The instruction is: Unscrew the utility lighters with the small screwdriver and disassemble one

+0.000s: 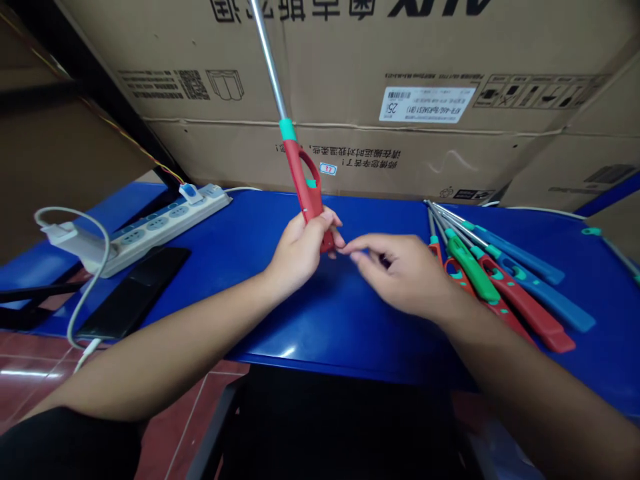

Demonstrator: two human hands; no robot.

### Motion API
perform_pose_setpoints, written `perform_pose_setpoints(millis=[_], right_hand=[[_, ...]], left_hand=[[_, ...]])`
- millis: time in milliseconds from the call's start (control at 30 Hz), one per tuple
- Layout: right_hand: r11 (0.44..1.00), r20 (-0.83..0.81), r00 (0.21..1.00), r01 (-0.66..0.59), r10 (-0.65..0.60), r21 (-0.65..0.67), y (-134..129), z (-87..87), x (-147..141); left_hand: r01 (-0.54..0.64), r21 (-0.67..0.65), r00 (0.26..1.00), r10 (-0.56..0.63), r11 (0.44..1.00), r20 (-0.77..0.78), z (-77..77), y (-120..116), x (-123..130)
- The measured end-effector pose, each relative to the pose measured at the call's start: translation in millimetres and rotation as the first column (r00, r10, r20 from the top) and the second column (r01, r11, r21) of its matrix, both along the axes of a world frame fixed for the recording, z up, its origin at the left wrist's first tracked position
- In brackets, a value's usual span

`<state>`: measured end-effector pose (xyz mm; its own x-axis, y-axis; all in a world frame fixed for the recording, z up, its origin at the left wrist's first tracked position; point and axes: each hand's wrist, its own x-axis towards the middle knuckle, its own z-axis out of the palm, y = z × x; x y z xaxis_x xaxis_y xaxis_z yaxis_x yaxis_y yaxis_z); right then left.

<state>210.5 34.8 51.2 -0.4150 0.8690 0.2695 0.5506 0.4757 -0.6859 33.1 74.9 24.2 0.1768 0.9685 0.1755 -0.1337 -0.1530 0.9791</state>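
Cardboard cartons (350, 73) rise up behind the whole scene, printed all over and stacked right against the far edge of the blue table (340, 340) that runs beneath both hands! Out past the left hand sits a white power strip (160, 230) with plugs in it, and closer to that hand, a black smartphone (133, 293) lies flat, with a white cable (100, 280) looping up from its lower end. Over past the right hand, a bunch of utility lighters (473, 270) fans across the table in red, green and blue, metal nozzles all pointing away. And now to the action: the left hand (300, 250) is closed firmly around a red utility lighter (305, 180), fingers wrapped over the handle, with the teal collar and steel nozzle tilting up and away above that fist. The right hand (400, 273) comes in from the side, fingers loosely extended and closed on nothing, its fingertips (347, 248) right beside the lighter's lower end. Touching or just apart? Can't tell from this angle!
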Motion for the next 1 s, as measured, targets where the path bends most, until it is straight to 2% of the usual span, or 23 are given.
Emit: perform_pose_setpoints(millis=[67, 100, 200, 267, 333, 400, 467, 500, 533, 600, 700, 767, 800, 867, 933, 1000], right_hand=[[0.977, -0.2, 0.97, 0.168, -0.139, 0.133, -1, -0.2, 4], [0.956, -0.326, 0.929, 0.24, -0.176, 0.167, -1, -1.3, 5], [0.903, -0.601, 0.781, 0.367, -0.168, 0.223, 0, -5.8, 4], [0.892, -0.67, 0.736, 0.362, -0.096, 0.27, 2, -7.3, 2], [0.909, -0.724, 0.69, 0.292, 0.014, 0.296, 6, -6.3, 0], [0.935, -0.792, 0.6, 0.205, 0.114, 0.289, 10, -4.0, -2], [0.955, -0.841, 0.522, 0.148, 0.146, 0.258, 13, -2.5, -3], [0.96, -0.846, 0.514, 0.142, 0.138, 0.243, 15, -2.5, -3], [0.961, -0.838, 0.532, 0.151, 0.12, 0.233, 16, -3.1, -2], [0.955, -0.771, 0.635, 0.194, 0.052, 0.225, 18, -4.4, 2], [0.904, -0.541, 0.831, 0.324, -0.131, 0.279, 22, -1.8, 16], [0.892, -0.326, 0.912, 0.347, -0.249, 0.289, 25, 4.0, 30], [0.913, -0.227, 0.936, 0.322, -0.269, 0.25, 26, 7.4, 37], [0.975, -0.127, 0.97, 0.215, -0.206, 0.062, 29, 12.9, 48], [0.988, -0.224, 0.966, 0.109, -0.131, -0.111, 31, 15.5, 53], [0.984, -0.392, 0.907, 0.101, -0.152, -0.148, 32, 15.3, 53]], left_hand=[[0.027, -0.125, 0.998, -0.021, 0.992, 0.054, 0.3, 2, 2], [0.077, -0.188, 0.994, -0.06, 0.979, 0.094, -0.3, 1, 4], [0.281, -0.297, 0.952, -0.226, 0.913, 0.208, -3.8, -9, 12], [0.378, -0.285, 0.923, -0.333, 0.881, 0.194, -5.7, -17, 16], [0.41, -0.228, 0.912, -0.404, 0.883, 0.075, -6.6, -22, 17], [0.448, -0.168, 0.887, -0.461, 0.878, -0.042, -7.1, -23, 16], [0.554, -0.132, 0.823, -0.564, 0.822, -0.062, -8.2, -21, 14], [0.612, -0.118, 0.783, -0.62, 0.782, -0.043, -9.0, -21, 13], [0.654, -0.102, 0.752, -0.659, 0.75, -0.03, -10.0, -20, 12], [0.674, -0.09, 0.732, -0.679, 0.733, -0.052, -11.1, -19, 11], [0.619, -0.085, 0.776, -0.625, 0.781, -0.084, -8.9, -16, 8], [0.596, -0.064, 0.8, -0.599, 0.8, -0.042, -5.0, -14, 5], [0.584, -0.049, 0.811, -0.585, 0.81, -0.023, -3.0, -14, 4], [0.56, -0.014, 0.828, -0.56, 0.829, -0.017, -0.4, -12, 2], [0.512, 0.037, 0.859, -0.512, 0.858, -0.017, -0.2, -11, 2], [0.434, 0.079, 0.899, -0.437, 0.898, 0.03, -2.1, -9, 2]])
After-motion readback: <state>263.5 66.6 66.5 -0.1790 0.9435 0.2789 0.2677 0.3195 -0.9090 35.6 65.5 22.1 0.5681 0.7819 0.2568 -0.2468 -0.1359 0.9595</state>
